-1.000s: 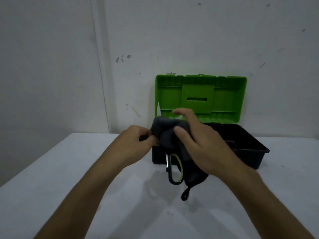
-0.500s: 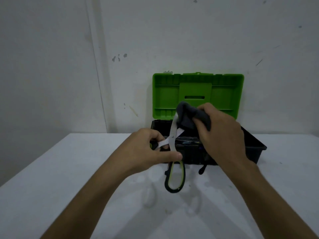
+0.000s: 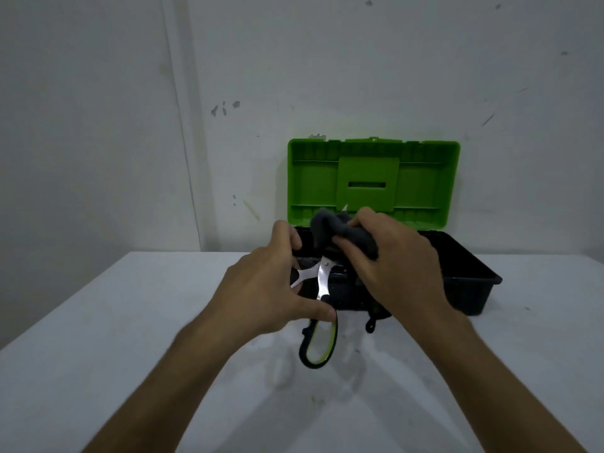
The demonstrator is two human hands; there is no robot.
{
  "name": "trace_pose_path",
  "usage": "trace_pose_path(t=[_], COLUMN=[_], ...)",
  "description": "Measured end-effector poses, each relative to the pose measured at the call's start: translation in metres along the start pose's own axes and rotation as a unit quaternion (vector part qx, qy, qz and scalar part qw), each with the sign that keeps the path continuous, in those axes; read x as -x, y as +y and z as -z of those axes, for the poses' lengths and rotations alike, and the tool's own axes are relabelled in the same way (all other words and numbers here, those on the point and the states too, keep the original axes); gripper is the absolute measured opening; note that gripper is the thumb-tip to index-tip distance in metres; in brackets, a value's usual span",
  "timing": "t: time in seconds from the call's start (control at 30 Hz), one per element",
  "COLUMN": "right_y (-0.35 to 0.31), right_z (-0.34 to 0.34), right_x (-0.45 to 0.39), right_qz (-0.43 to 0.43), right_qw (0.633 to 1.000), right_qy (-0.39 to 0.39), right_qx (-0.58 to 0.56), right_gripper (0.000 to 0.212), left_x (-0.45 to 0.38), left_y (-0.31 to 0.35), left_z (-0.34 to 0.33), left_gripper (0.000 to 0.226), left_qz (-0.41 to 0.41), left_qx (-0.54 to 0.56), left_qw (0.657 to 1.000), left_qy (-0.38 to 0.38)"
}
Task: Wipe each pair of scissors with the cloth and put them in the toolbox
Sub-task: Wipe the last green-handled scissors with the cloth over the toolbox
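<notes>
White table (image 3: 98,322): left hand (image 3: 261,295) grips scissors (image 3: 322,289), right hand (image 3: 398,259) clutches cloth (image 3: 330,228) (no legible writing).

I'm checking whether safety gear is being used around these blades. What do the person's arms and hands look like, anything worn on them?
Nothing worn shows: the left hand and right hand are bare, with no gloves, rings or watch visible. Both forearms are uncovered down to the frame's edge, with no sleeves in view.

The toolbox (image 3: 470,282) is set at the back of the table (image 3: 98,338), against the wall, its green lid (image 3: 372,181) raised upright behind the black tray. The tray's left front is blocked by both hands, cloth and scissors. Bare tabletop is seen left and right.
</notes>
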State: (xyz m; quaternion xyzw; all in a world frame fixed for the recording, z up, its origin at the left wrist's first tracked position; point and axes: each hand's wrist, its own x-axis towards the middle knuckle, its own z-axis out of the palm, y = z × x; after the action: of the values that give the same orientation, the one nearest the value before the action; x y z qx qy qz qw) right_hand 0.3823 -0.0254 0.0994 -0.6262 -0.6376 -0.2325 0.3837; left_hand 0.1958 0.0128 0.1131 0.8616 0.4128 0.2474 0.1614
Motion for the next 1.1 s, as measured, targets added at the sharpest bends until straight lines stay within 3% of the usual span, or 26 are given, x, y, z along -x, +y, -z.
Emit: trace_pose_path(t=[0.17,0.3,0.4,0.47,0.63,0.7,0.8,0.9,1.1], right_y=[0.024,0.002,-0.016,-0.013,0.016,0.017,0.003,-0.004,0.02], right_z=[0.009,0.017,0.014,0.014,0.023,0.027,0.027,0.016,0.017], right_x=[-0.003,-0.005,-0.003,-0.004,-0.009,-0.01,-0.01,-0.007,-0.011], right_qz=[-0.074,-0.025,0.01,0.008,-0.077,-0.082,-0.03,0.048,-0.022], right_qw=[0.996,0.997,0.999,0.999,0.995,0.994,0.99,0.99,0.999], right_qy=[0.04,0.032,-0.01,0.004,0.051,0.032,-0.041,-0.076,0.023], right_qx=[0.0,-0.06,-0.049,-0.043,-0.035,-0.068,-0.129,-0.108,-0.004], right_gripper=[0.021,0.026,0.03,0.028,0.021,0.022,0.034,0.035,0.03], left_x=[-0.002,-0.003,-0.002,0.0,0.001,-0.001,-0.002,-0.002,-0.002], left_y=[-0.002,-0.002,0.001,0.003,0.006,0.005,0.001,-0.002,0.0], left_z=[-0.007,-0.004,-0.002,0.001,-0.005,-0.006,-0.001,0.004,-0.001], left_gripper=[0.086,0.086,0.088,0.088,0.086,0.085,0.084,0.082,0.08], left_qz=[0.01,0.015,-0.007,-0.021,-0.013,-0.008,0.0,-0.011,-0.017], left_qx=[0.001,0.01,0.026,0.025,0.022,0.026,0.046,0.092,0.078], left_qw=[0.999,1.0,1.0,0.999,0.999,0.999,0.999,0.996,0.995], left_qy=[-0.03,-0.017,0.0,-0.001,-0.042,-0.042,-0.022,-0.012,-0.053])
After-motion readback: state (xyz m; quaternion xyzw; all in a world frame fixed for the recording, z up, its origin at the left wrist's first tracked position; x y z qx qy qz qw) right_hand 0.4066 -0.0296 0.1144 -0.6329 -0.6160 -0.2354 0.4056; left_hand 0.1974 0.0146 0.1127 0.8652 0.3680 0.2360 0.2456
